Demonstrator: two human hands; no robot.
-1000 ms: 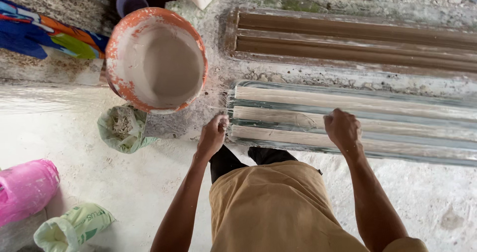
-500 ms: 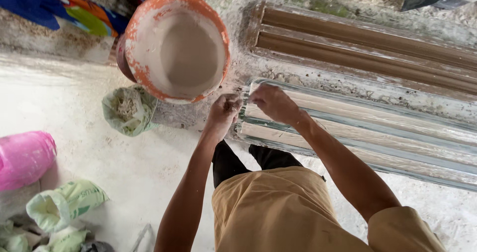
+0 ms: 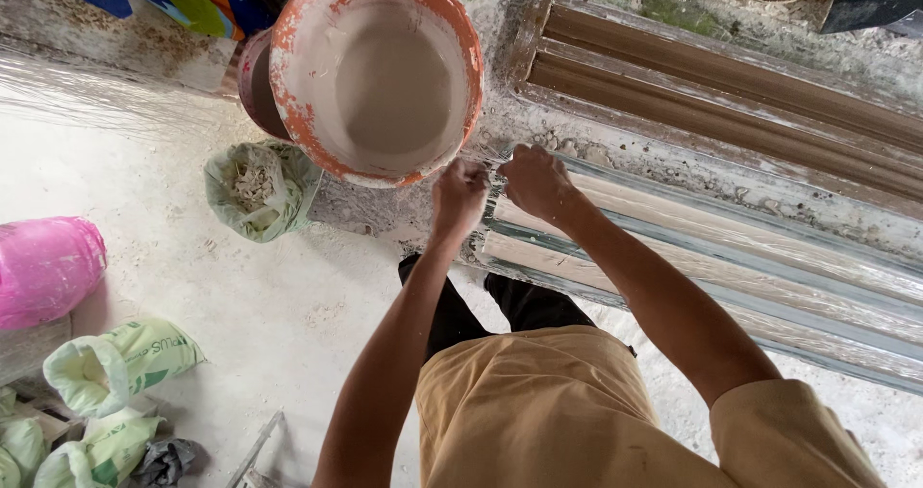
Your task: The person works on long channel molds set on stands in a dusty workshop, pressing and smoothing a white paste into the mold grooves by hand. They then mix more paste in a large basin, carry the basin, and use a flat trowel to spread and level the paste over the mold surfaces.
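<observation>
Both hands have shifted to the mould's left end.

A soft green-and-white bag lies on the floor at the lower left — more like it sit just below, crumpled.

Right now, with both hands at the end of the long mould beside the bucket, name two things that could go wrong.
1. The left hand and right hand grip the mould at one end only; lifted so, it might sag or crack.
2. The bucket of pale mix stands close by; an elbow could tip it.
</observation>
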